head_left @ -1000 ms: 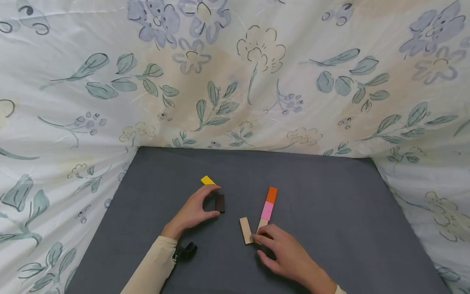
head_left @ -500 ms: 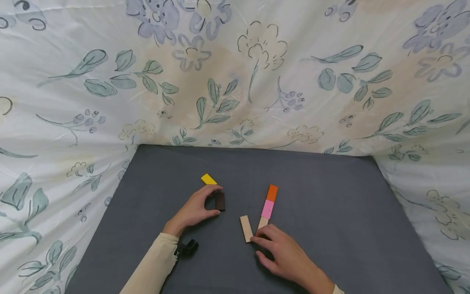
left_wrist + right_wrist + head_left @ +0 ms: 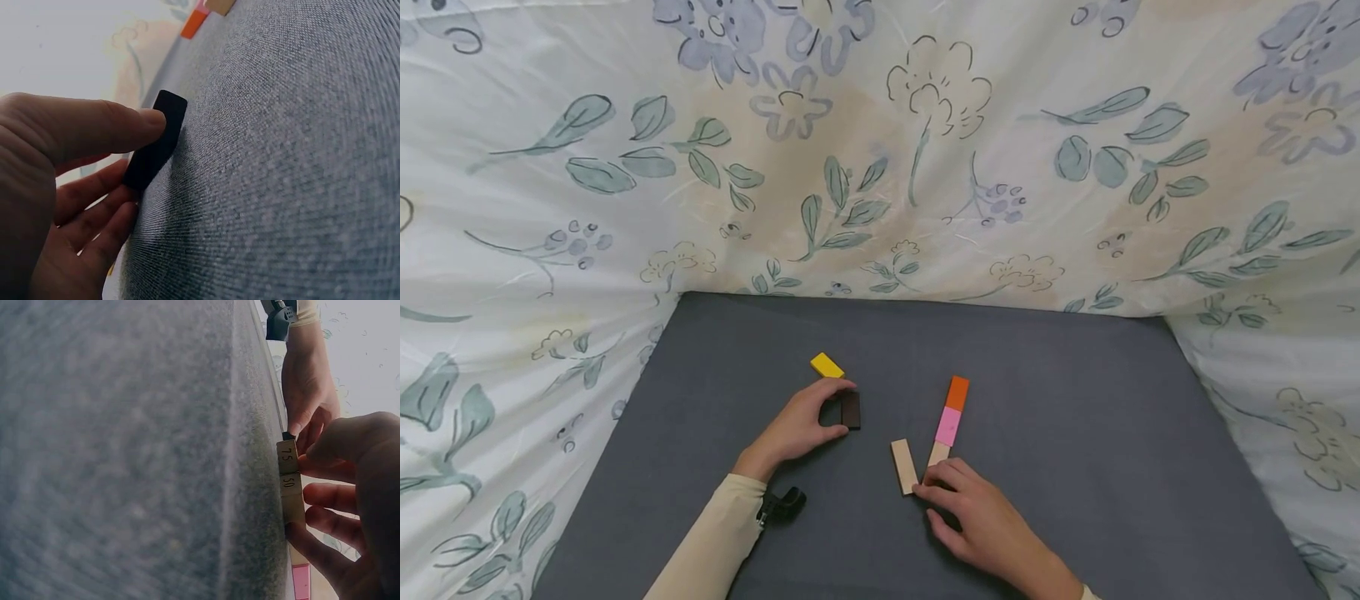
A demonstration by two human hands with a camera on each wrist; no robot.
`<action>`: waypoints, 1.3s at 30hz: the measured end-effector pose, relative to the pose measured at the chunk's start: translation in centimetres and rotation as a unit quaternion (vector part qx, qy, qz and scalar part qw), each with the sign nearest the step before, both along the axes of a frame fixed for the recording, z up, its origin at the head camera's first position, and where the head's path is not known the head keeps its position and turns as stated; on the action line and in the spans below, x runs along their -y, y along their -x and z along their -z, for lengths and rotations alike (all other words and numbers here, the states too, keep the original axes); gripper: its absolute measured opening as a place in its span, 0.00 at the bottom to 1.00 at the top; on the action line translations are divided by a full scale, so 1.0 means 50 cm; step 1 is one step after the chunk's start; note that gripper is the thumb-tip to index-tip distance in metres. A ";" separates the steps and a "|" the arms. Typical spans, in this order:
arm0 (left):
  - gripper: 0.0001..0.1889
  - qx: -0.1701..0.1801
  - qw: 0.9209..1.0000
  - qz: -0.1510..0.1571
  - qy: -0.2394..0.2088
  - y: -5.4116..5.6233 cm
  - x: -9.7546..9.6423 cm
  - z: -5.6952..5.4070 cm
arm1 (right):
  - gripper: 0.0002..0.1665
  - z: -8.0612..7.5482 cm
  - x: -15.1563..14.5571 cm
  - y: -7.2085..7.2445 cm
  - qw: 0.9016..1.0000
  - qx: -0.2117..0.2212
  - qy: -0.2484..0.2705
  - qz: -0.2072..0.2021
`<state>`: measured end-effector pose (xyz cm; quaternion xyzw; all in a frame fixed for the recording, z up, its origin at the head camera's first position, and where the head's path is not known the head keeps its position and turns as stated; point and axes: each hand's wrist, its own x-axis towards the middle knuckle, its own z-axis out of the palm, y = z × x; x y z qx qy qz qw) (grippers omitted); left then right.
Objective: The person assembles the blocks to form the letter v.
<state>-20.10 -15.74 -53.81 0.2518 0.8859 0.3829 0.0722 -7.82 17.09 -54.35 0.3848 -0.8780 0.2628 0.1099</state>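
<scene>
My left hand [image 3: 799,427] pinches a small dark brown block [image 3: 851,411] between thumb and fingertips, one at each short end. In the left wrist view this block [image 3: 161,134] sits low over the grey cloth. My right hand [image 3: 988,518] rests its fingertips on two plain wooden blocks, with the thumb held apart. The left wooden block [image 3: 904,465] lies at a slant; the other wooden block [image 3: 937,454] is partly hidden under the fingers. Their end faces, marked 75 [image 3: 287,455] and 50 [image 3: 289,483], show side by side in the right wrist view.
A pink block [image 3: 947,427] and an orange block [image 3: 957,393] continue the row beyond the right wooden block. Just past the left hand lies a yellow block [image 3: 827,365]. Grey cloth [image 3: 1075,417] covers the table, and a flowered curtain [image 3: 850,167] rises behind and at both sides.
The head view has shifted very slightly. Both hands and the blocks stay almost where they were.
</scene>
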 end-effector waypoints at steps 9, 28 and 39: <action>0.36 -0.009 1.000 -0.017 0.002 0.009 0.001 -0.003 | 0.21 -0.001 0.000 0.010 1.000 0.001 0.004 -0.005; 0.37 -0.015 0.999 -0.036 -0.027 -0.005 -0.009 -0.002 | 0.20 0.006 -0.004 -0.002 1.000 0.010 -0.005 0.011; 0.38 -0.016 0.998 -0.058 -0.027 -0.008 -0.013 -0.011 | 0.21 0.005 -0.001 -0.002 1.000 0.018 -0.007 0.015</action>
